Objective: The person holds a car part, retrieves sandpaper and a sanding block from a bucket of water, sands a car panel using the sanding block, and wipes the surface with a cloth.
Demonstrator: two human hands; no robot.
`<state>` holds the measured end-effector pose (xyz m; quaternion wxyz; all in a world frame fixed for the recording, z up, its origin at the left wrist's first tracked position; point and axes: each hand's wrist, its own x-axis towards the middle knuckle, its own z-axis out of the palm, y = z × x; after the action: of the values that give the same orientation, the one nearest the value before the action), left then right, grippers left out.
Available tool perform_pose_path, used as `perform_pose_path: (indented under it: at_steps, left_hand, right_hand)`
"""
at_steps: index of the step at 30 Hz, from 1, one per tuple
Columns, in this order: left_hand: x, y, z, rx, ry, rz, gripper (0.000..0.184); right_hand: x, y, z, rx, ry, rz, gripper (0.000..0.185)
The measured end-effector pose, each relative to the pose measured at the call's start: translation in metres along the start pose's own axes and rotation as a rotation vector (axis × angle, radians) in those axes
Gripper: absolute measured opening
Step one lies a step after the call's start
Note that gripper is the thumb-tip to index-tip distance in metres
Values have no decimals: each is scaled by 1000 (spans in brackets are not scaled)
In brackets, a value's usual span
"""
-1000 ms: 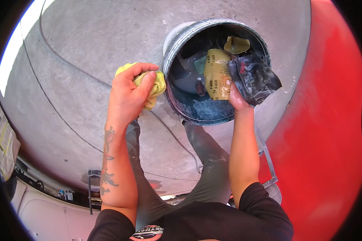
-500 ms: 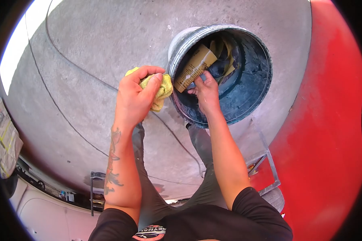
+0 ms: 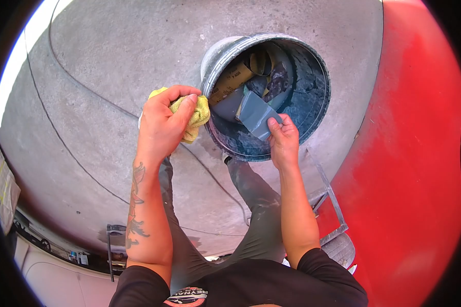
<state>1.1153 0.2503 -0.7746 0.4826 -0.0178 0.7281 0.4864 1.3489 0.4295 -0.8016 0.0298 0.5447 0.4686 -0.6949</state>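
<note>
My left hand [image 3: 164, 120] is closed around a crumpled yellow microfiber cloth [image 3: 197, 115], just left of the bucket's rim. Over the bucket's opening, my right hand [image 3: 284, 140] pinches one corner of a grey sheet of sandpaper [image 3: 258, 115] between thumb and fingers. The dark bucket [image 3: 312, 112] has a scuffed, dusty inner wall. Inside it a brown-backed sandpaper sheet [image 3: 233, 82], printed with P400, leans against the left wall. More curled sheets lie beside it, partly hidden by the grey one.
A red painted panel [image 3: 410, 153] fills the right side. Dark cables [image 3: 87, 94] run across the concrete floor [image 3: 138, 46]. A metal-framed stand [image 3: 335, 220] is by my right elbow, and a pale vehicle panel [image 3: 56, 271] is at lower left.
My right hand has drawn back toward the bucket's near right rim, pulling the grey sandpaper up from among the sheets. The brown sheet has settled deeper. My left hand still grips the cloth.
</note>
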Motion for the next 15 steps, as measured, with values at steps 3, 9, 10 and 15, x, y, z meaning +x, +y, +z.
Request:
perform_pose_path:
  at_steps: [3,9,10,15]
  left_hand:
    - [0,-4,-1,-16,36,45,21]
    - [1,18,-5,-42,34,48,20]
    - [5,21,-5,-52,40,80,21]
    - [33,53,-3,-44,77,224,22]
  right_hand:
    - [11,-12,5,-189,-44,61,33]
    - [83,45,-29,-1440,-62,-79,44]
    - [109,67,-39,-1491,-70,-51,46]
    - [168,106,-13,-1203,-17,208,45]
